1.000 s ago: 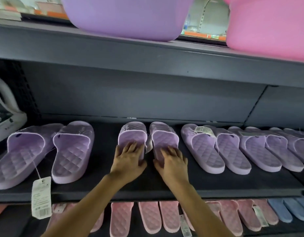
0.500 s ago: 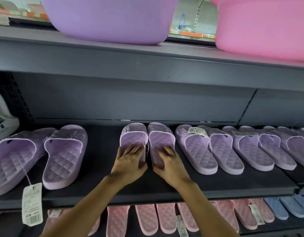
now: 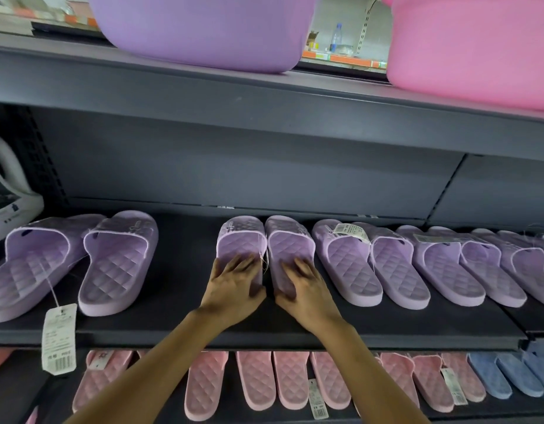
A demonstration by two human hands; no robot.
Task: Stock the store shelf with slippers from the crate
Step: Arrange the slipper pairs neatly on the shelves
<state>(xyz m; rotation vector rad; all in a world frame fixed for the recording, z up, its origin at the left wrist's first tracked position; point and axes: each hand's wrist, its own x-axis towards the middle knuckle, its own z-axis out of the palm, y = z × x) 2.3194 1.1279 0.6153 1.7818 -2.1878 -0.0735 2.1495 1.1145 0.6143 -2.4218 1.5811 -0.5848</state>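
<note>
Fingers [image 3: 244, 264] of the left hand [image 3: 234, 289] lie spread and fairly straight on the heel of one lilac slipper [image 3: 240, 243]. The right hand [image 3: 305, 293] presses its mate [image 3: 290, 244] the same way, not gripping. The pair sits mid-shelf [image 3: 179, 301], sides touching, just beside the row of pairs [image 3: 396, 270] toward the right end. Long axes run front to back, toes at the back wall. This placement looks nearly done. A gap lies open before the left pair [image 3: 111, 264], and the crate is out of view.
</note>
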